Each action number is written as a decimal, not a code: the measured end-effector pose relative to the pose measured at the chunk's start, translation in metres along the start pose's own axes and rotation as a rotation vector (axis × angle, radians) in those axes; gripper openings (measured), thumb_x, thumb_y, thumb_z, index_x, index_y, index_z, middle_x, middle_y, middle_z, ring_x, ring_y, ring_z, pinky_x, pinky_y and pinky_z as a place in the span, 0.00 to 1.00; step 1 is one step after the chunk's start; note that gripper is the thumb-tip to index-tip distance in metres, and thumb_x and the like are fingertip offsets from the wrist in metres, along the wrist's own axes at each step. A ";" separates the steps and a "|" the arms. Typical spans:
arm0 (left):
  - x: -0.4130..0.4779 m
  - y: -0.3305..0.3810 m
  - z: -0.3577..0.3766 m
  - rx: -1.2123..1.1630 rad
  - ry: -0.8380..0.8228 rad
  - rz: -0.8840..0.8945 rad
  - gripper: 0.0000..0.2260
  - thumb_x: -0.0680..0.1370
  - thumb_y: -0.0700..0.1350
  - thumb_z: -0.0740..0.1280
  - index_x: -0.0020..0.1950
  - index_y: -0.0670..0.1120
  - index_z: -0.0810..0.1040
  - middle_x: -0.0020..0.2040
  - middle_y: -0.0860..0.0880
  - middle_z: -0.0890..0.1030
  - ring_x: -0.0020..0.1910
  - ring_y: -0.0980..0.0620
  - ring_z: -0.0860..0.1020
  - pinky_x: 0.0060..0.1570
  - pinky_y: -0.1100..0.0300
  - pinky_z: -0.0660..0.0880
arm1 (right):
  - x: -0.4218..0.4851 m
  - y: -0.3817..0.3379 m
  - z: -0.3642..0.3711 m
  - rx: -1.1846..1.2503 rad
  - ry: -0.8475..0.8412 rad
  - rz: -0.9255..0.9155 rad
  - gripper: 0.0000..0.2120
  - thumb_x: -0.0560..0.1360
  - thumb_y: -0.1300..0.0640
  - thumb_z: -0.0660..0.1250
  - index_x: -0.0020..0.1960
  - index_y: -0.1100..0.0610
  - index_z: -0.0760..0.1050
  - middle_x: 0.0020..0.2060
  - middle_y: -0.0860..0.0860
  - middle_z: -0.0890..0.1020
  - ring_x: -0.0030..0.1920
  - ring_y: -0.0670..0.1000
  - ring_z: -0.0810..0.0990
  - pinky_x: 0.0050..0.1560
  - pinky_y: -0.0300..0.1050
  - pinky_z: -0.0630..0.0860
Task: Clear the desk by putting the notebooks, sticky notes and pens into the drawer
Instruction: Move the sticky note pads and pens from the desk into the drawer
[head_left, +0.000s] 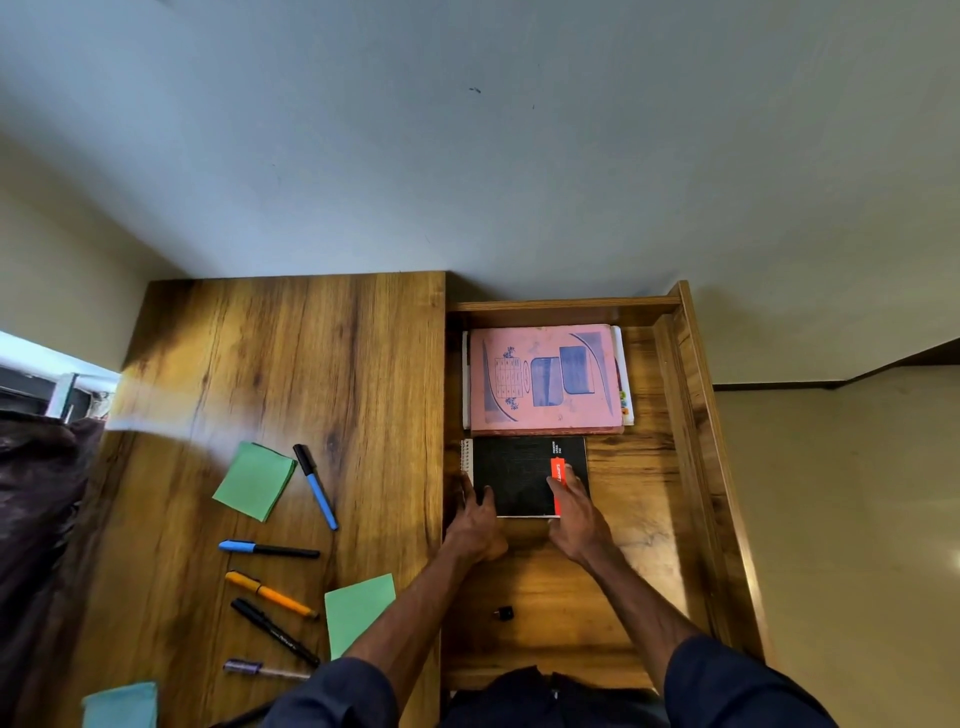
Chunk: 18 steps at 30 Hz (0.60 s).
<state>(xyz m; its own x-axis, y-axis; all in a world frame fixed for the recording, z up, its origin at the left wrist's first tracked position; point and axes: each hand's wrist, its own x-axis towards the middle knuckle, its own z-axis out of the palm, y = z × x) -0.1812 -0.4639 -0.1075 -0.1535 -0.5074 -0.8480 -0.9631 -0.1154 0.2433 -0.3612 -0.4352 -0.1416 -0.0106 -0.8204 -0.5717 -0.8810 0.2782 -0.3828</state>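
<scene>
The open wooden drawer (644, 467) holds a pink notebook (543, 379) at the back and a black spiral notebook (519, 473) with a red band in front of it. My left hand (475, 525) rests on the black notebook's near left corner. My right hand (574, 512) lies on its near right corner, over the red band. Both hands touch it with fingers spread. On the desk (291, 364) to the left lie two green sticky pads (255, 480) (356, 610), a teal pad (122, 704) and several pens (315, 486).
A small black object (504, 613) lies on the drawer floor near its front. The drawer's right wall (701, 441) stands high. A dark cloth (36, 519) hangs at the desk's left edge. Bare wall lies behind the desk.
</scene>
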 end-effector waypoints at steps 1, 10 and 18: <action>-0.001 -0.001 0.001 -0.005 0.001 0.000 0.43 0.79 0.47 0.68 0.83 0.47 0.41 0.80 0.39 0.32 0.81 0.34 0.42 0.79 0.40 0.55 | -0.001 0.000 0.000 -0.001 -0.002 0.000 0.38 0.78 0.63 0.69 0.82 0.53 0.54 0.83 0.53 0.46 0.82 0.55 0.50 0.77 0.50 0.65; -0.007 0.001 0.000 0.004 0.060 0.016 0.41 0.79 0.45 0.68 0.83 0.47 0.43 0.81 0.39 0.34 0.81 0.35 0.45 0.79 0.42 0.56 | -0.002 -0.002 -0.004 0.020 0.042 -0.004 0.36 0.78 0.63 0.70 0.81 0.54 0.58 0.82 0.54 0.52 0.81 0.56 0.55 0.75 0.50 0.66; -0.041 0.013 -0.019 -0.088 0.516 0.276 0.21 0.82 0.43 0.64 0.75 0.46 0.67 0.81 0.44 0.60 0.78 0.46 0.64 0.71 0.52 0.69 | -0.007 -0.045 -0.034 0.256 0.469 -0.174 0.12 0.76 0.66 0.69 0.56 0.55 0.79 0.53 0.50 0.82 0.55 0.49 0.80 0.53 0.36 0.75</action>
<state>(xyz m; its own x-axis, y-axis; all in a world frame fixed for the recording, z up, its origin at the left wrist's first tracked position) -0.1831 -0.4613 -0.0607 -0.2468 -0.8760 -0.4144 -0.8776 0.0207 0.4790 -0.3378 -0.4584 -0.0960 -0.1359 -0.9831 -0.1229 -0.7460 0.1831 -0.6403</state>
